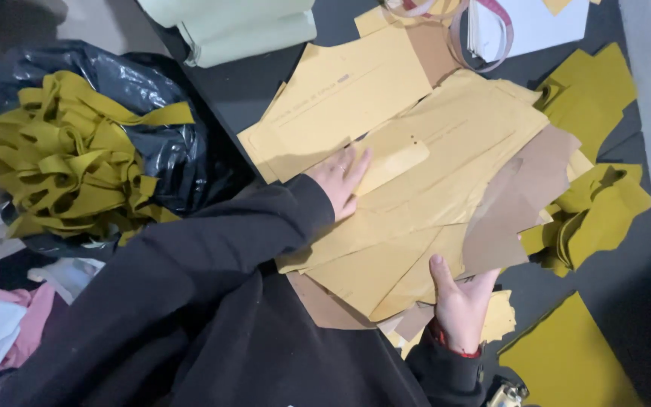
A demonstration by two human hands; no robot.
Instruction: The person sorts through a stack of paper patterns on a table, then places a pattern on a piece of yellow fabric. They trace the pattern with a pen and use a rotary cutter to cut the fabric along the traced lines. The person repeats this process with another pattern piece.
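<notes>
The stack of tan paper pattern pieces (416,181) lies fanned across the dark worktop (250,90), directly under both hands; the sheets look light, thin, fairly stiff and prone to slide over one another, so a hold at the near edge, several layers pinched together, seems best. The left hand (340,181) presses flat and open on the stack's upper left part; the right hand (461,301) grips the near bottom edge, thumb on top, fingers hidden beneath. Olive fabric pieces (597,196) lie to the right, olive strips (69,158) on a black bag (167,151) to the left.
</notes>
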